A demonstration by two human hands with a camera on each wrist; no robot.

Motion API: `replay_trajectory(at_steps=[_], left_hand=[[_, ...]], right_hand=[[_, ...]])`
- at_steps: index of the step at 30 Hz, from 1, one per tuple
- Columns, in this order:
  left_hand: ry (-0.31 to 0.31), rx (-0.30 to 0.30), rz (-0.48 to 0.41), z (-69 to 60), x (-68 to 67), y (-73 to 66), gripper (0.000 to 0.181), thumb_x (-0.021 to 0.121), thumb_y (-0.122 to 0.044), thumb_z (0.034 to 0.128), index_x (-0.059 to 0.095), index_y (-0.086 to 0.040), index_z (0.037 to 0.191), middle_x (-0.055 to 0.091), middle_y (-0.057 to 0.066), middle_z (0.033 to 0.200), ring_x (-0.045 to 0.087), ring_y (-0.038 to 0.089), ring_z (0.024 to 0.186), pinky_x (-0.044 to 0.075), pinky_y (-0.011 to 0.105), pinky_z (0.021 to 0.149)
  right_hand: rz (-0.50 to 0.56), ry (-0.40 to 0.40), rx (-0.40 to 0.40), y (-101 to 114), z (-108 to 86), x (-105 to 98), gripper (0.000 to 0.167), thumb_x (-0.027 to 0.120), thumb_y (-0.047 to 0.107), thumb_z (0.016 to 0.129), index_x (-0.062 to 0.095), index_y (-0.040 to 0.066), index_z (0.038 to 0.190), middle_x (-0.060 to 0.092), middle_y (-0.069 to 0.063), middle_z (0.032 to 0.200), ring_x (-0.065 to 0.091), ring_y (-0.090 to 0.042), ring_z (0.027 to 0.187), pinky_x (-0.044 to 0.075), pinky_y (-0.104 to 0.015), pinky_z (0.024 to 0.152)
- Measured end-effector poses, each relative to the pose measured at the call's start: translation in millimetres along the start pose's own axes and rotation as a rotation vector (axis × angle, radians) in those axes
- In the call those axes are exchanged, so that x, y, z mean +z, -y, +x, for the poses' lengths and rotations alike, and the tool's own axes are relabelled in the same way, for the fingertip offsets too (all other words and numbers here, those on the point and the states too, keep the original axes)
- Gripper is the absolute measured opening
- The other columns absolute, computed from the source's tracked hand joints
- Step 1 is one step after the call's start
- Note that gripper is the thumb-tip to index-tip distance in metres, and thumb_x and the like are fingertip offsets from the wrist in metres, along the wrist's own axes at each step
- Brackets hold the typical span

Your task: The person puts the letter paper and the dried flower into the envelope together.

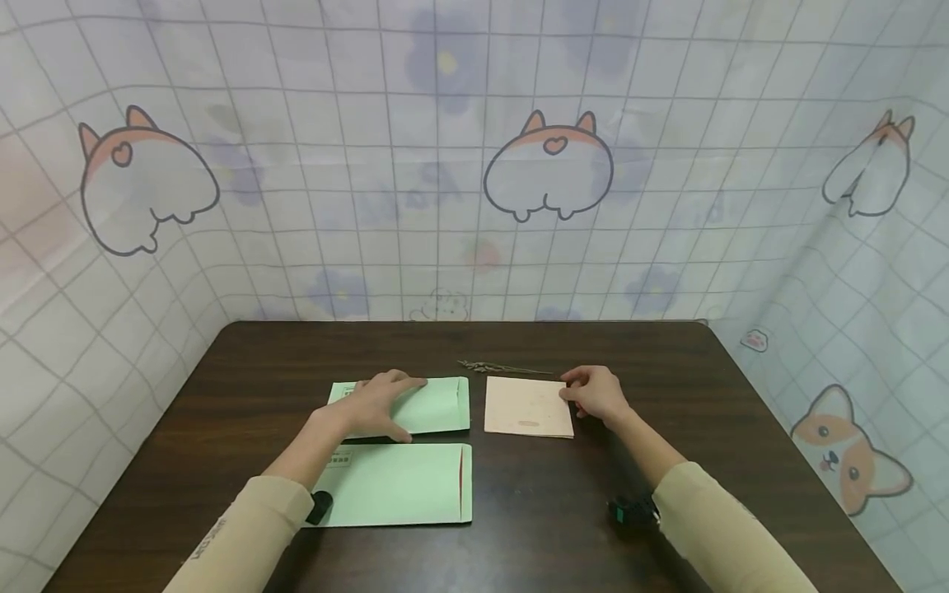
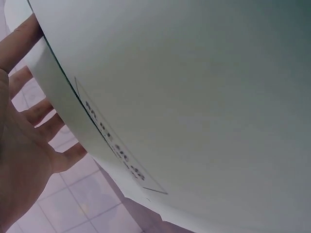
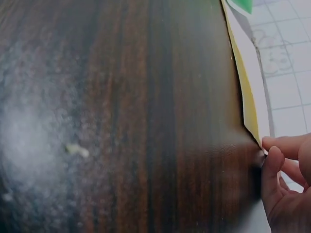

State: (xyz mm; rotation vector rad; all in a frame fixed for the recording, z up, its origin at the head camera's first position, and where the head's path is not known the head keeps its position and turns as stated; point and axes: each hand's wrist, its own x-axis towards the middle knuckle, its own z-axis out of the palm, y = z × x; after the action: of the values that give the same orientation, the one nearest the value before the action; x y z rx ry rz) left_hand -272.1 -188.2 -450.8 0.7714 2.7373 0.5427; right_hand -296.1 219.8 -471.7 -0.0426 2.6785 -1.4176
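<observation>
My left hand hides part of the far envelope, and my forearm covers its eight o'clock corner. The near envelope loses its ten o'clock corner under the same arm; its print is too small to read. In the left wrist view the print blurs, and the paper runs out of sight at twelve, three and six. My right hand covers the card's two o'clock corner. My sleeves are cut off at seven and five. A pale smear, at eight in the right wrist view, is too blurred to name.
</observation>
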Motion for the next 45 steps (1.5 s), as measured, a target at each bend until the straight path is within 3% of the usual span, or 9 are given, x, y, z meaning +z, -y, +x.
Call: replay_trajectory(at_steps=[9, 16, 21, 33, 39, 45], left_hand=[[-0.003, -0.005, -0.025, -0.4, 0.7, -1.9, 0.093, 0.090, -0.034, 0.0809, 0.042, -0.016, 0.158, 0.041, 0.017, 0.152, 0.040, 0.039, 0.139, 0.026, 0.072, 0.106], [-0.013, -0.001, -0.010, -0.4, -0.3, -1.1, 0.093, 0.090, -0.034, 0.0805, 0.043, -0.016, 0.158, 0.042, 0.016, 0.151, 0.042, 0.038, 0.138, 0.028, 0.068, 0.107], [-0.018, 0.000, -0.015, -0.7, 0.6, -0.2, 0.092, 0.091, -0.034, 0.0800, 0.043, -0.016, 0.157, 0.043, 0.017, 0.150, 0.043, 0.038, 0.137, 0.028, 0.069, 0.107], [-0.027, 0.003, -0.017, -0.4, 0.7, -1.8, 0.092, 0.091, -0.034, 0.0801, 0.044, -0.016, 0.157, 0.044, 0.015, 0.149, 0.043, 0.037, 0.137, 0.029, 0.068, 0.107], [-0.020, 0.001, -0.015, -0.5, 0.3, -3.8, 0.092, 0.091, -0.033, 0.0804, 0.044, -0.016, 0.157, 0.044, 0.015, 0.149, 0.044, 0.037, 0.136, 0.029, 0.068, 0.107], [-0.016, 0.007, -0.007, -1.2, -1.1, -3.9, 0.092, 0.090, -0.034, 0.0806, 0.043, -0.014, 0.157, 0.043, 0.019, 0.150, 0.041, 0.041, 0.138, 0.029, 0.072, 0.104]], right_hand=[[0.026, -0.018, 0.014, 0.9, -0.7, 1.3, 0.017, 0.072, 0.002, 0.093, 0.070, -0.007, 0.107, 0.063, -0.014, 0.092, 0.061, -0.020, 0.065, 0.057, -0.032, 0.057], [0.084, -0.003, 0.011, 4.6, -0.7, 0.3, 0.013, 0.069, 0.007, 0.097, 0.069, -0.004, 0.105, 0.065, -0.012, 0.095, 0.064, -0.024, 0.081, 0.058, -0.035, 0.069], [0.136, 0.018, -0.003, 3.3, 0.6, -0.3, 0.016, 0.067, 0.007, 0.099, 0.067, -0.006, 0.109, 0.066, -0.013, 0.099, 0.066, -0.026, 0.089, 0.059, -0.039, 0.079], [0.286, 0.011, 0.053, -3.4, 2.8, 1.5, 0.023, 0.065, 0.005, 0.101, 0.065, -0.007, 0.120, 0.066, -0.019, 0.113, 0.068, -0.023, 0.095, 0.059, -0.037, 0.083], [0.367, 0.000, 0.038, -0.8, 3.7, -2.1, 0.027, 0.064, 0.004, 0.101, 0.061, -0.011, 0.124, 0.065, -0.022, 0.117, 0.068, -0.019, 0.093, 0.058, -0.035, 0.084], [0.380, 0.021, 0.011, 5.6, 3.9, 0.3, 0.031, 0.063, 0.005, 0.102, 0.059, -0.011, 0.128, 0.063, -0.022, 0.120, 0.067, -0.017, 0.095, 0.057, -0.036, 0.088]])
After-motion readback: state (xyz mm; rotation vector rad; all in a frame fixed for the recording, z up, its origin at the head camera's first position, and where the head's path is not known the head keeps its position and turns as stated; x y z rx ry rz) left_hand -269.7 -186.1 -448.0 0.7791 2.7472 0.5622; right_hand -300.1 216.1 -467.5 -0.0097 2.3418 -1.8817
